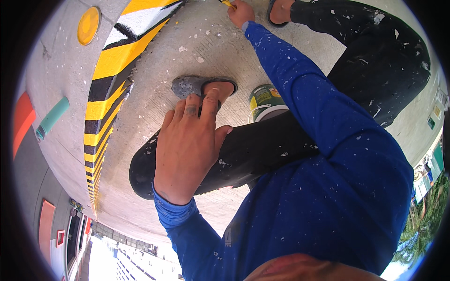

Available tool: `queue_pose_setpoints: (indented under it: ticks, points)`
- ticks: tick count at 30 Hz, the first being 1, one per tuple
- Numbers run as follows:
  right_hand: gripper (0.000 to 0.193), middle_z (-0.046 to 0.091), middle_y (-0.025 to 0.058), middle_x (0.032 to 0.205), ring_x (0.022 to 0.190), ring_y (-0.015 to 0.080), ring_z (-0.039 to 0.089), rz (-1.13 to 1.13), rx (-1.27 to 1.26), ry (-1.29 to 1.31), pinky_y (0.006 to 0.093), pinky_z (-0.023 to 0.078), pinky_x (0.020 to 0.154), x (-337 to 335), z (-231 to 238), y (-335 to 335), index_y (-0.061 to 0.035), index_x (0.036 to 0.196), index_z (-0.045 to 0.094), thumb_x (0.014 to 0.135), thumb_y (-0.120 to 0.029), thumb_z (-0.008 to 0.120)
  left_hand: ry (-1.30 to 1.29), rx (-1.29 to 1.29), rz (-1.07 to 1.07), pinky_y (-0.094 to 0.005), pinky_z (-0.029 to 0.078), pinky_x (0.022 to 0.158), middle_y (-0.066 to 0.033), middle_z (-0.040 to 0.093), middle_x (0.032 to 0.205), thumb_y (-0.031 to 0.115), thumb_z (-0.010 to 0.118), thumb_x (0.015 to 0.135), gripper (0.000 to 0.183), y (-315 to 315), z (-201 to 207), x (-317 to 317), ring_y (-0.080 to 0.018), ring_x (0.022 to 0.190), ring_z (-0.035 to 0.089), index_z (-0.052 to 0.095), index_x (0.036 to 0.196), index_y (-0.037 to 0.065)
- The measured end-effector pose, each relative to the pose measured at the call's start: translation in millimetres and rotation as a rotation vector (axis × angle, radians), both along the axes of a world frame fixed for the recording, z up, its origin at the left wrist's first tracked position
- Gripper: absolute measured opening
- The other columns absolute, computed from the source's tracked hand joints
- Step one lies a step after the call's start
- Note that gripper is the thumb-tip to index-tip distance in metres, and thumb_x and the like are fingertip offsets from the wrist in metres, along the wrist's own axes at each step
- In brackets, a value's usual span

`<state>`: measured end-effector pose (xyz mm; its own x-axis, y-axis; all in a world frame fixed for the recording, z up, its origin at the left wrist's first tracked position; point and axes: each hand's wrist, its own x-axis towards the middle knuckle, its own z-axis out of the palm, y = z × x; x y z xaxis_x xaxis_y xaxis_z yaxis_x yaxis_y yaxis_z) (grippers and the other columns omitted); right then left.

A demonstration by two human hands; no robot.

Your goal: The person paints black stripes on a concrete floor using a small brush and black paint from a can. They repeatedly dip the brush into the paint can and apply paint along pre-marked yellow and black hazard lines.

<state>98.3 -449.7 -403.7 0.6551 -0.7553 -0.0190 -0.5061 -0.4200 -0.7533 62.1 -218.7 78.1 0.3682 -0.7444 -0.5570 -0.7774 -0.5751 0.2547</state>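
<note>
My left hand lies over my bent left leg, back of the hand up, its fingers stretched out and holding nothing. Dark smudges mark two of its fingers. At the top edge, my right hand is closed around the yellow handle of what looks like a paintbrush; its far end is cut off by the picture's edge. Beyond my leg stands a green and yellow paint bucket with a white rim and wire handle, partly hidden by my leg and right sleeve.
A curb striped yellow, black and white runs down the left side. Paint spots dot the concrete floor. My grey clog is beside the bucket. A yellow disc, a teal pipe and an orange piece show beyond the curb.
</note>
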Motion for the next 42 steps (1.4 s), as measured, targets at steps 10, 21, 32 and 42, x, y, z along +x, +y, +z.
queue_pose_setpoints:
  ticks: [10,21,32,42]
  points:
    - [0.018,0.074,0.024,0.098,0.091,0.045,0.07,0.05,0.004,-0.124,0.0516,0.057,0.082,-0.2,-12.2,-3.0,-0.004,0.102,0.074,0.089,-0.013,0.065,0.008,0.003,0.007,-0.0438,0.05,0.099,-0.0171,0.066,0.121,0.029,0.079,0.091,0.062,-1.8,1.4,-0.4,-0.0338,0.115,0.064,0.052,0.142,0.006]
    - [0.018,0.073,0.0243,0.097,0.092,0.0457,0.07,0.084,0.018,-0.203,0.0513,0.056,0.083,1.4,-4.6,1.6,-0.0036,0.102,0.073,0.09,-0.014,0.065,0.0,-0.002,0.004,-0.044,0.05,0.099,-0.0181,0.066,0.12,0.028,0.079,0.092,0.061,1.3,1.1,-1.1,-0.0343,0.114,0.065,0.052,0.142,0.006]
    - [0.016,0.072,0.0242,0.097,0.091,0.046,0.069,0.098,0.0,-0.22,0.0513,0.056,0.081,2.3,-1.5,3.7,-0.004,0.101,0.071,0.089,-0.014,0.065,-0.013,-0.02,-0.002,-0.0441,0.05,0.099,-0.0183,0.066,0.12,0.029,0.079,0.092,0.062,2.9,1.4,-2.7,-0.0344,0.115,0.065,0.052,0.142,0.005]
    - [0.014,0.07,0.0239,0.092,0.087,0.0461,0.067,0.132,0.006,-0.224,0.0526,0.055,0.078,6.1,6.2,6.3,-0.004,0.098,0.07,0.089,-0.014,0.065,-0.025,-0.037,0.0,-0.0439,0.05,0.098,-0.0187,0.067,0.12,0.029,0.079,0.092,0.062,5.7,2.3,-3.6,-0.0342,0.114,0.065,0.052,0.142,0.006]
